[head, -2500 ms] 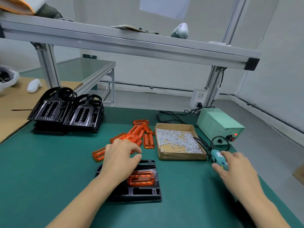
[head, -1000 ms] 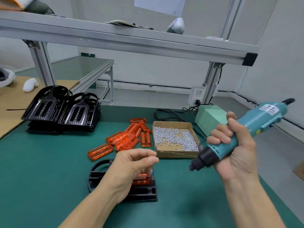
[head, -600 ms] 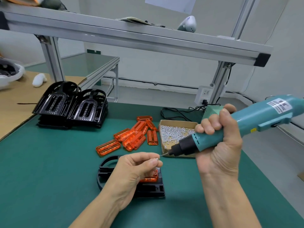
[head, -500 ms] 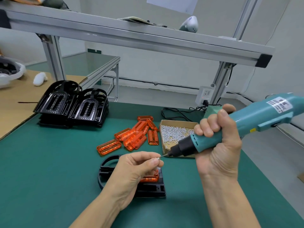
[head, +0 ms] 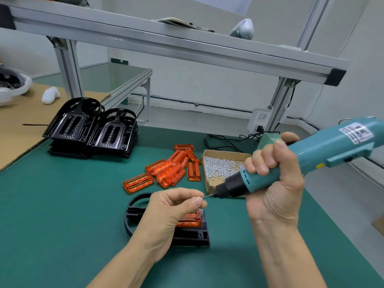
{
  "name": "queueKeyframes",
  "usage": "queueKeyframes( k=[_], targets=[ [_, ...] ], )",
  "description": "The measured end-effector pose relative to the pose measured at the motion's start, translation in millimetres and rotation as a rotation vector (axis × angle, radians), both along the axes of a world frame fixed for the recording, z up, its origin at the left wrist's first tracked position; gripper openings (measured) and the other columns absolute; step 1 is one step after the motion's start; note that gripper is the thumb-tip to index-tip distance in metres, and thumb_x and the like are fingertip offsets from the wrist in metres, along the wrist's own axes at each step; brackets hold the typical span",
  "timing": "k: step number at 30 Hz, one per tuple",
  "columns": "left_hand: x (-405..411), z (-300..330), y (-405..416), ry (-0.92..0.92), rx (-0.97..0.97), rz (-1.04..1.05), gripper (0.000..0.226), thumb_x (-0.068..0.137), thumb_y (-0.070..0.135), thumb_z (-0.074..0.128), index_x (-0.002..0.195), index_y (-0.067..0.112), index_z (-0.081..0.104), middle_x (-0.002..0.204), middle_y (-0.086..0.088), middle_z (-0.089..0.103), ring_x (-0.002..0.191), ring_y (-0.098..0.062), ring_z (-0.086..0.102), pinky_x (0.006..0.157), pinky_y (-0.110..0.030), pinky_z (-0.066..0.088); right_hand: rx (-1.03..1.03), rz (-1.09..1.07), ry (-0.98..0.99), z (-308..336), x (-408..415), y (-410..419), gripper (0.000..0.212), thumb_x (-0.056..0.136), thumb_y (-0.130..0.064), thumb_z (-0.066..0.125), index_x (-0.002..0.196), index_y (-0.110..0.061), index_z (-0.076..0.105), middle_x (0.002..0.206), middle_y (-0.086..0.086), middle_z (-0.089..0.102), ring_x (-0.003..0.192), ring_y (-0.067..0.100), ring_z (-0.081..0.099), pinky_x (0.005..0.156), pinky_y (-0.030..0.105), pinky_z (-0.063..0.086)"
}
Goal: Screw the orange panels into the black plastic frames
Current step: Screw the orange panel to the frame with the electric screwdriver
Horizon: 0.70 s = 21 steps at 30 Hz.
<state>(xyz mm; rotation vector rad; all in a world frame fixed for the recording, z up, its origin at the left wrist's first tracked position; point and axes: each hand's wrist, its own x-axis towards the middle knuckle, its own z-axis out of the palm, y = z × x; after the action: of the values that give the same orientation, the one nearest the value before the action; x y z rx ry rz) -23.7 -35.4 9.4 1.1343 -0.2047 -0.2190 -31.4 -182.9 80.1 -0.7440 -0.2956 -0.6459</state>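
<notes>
A black plastic frame [head: 191, 235] lies on the green mat with an orange panel [head: 190, 221] seated in it, both partly hidden under my left hand [head: 172, 210]. That hand hovers above the frame and pinches a small screw [head: 200, 198] between thumb and forefinger. My right hand [head: 274, 183] grips a teal electric screwdriver [head: 311, 159], held nearly level, and its bit tip [head: 207, 196] meets the screw. Several loose orange panels [head: 168, 169] lie in a heap behind the frame.
A cardboard box of screws [head: 220, 166] sits right of the panels. Two stacks of black frames [head: 93, 129] stand at the back left. A green power unit [head: 268, 139] and cables are behind the box. An aluminium shelf rail [head: 166, 42] runs overhead.
My right hand lifted the screwdriver off the mat and swung its bit leftward. My left hand rose from the frame with a screw, and the bit tip now touches that screw.
</notes>
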Motion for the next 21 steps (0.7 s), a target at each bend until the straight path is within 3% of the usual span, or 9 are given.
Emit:
queueKeyframes(
  k=[6, 10, 16, 21],
  targets=[
    [1.0, -1.7, 1.0, -0.070, 0.048, 0.046, 0.020, 0.058, 0.021, 0.076, 0.076, 0.013, 0.078, 0.076, -0.013, 0.073, 0.072, -0.015, 0.069, 0.069, -0.019, 0.053, 0.018, -0.047, -0.007, -2.1, 1.4, 8.0, 0.015, 0.083, -0.008, 0.050, 0.091, -0.021, 0.052, 0.051, -0.009, 0.038, 0.041, 0.005, 0.038, 0.045, 0.018, 0.037],
    [2.8, -4.1, 1.7, -0.027, -0.027, 0.040, 0.025, 0.054, 0.023, 0.078, 0.076, 0.013, 0.078, 0.076, -0.012, 0.072, 0.072, -0.015, 0.068, 0.071, -0.019, 0.053, 0.081, -0.076, 0.000, -3.1, 5.6, 11.3, 0.015, 0.081, -0.010, 0.051, 0.090, -0.022, 0.052, 0.051, -0.009, 0.037, 0.040, 0.005, 0.037, 0.043, 0.018, 0.036],
    [6.3, -7.2, 2.4, -0.021, 0.035, 0.022, 0.021, 0.058, 0.023, 0.077, 0.078, 0.015, 0.078, 0.080, -0.013, 0.073, 0.075, -0.015, 0.069, 0.071, -0.018, 0.052, 0.048, -0.079, 0.025, -10.5, 8.7, 9.7, 0.016, 0.082, -0.008, 0.051, 0.089, -0.022, 0.053, 0.053, -0.008, 0.037, 0.041, 0.006, 0.038, 0.044, 0.019, 0.037],
    [8.5, -1.8, 11.2, -0.108, 0.189, 0.013, 0.032, 0.061, 0.029, 0.077, 0.092, 0.028, 0.077, 0.098, -0.001, 0.074, 0.090, -0.007, 0.067, 0.076, -0.014, 0.049, 0.013, -0.043, 0.047, -9.9, 14.5, 2.3, 0.015, 0.083, -0.007, 0.053, 0.089, -0.021, 0.053, 0.054, -0.008, 0.038, 0.042, 0.007, 0.037, 0.045, 0.020, 0.037]
  ],
)
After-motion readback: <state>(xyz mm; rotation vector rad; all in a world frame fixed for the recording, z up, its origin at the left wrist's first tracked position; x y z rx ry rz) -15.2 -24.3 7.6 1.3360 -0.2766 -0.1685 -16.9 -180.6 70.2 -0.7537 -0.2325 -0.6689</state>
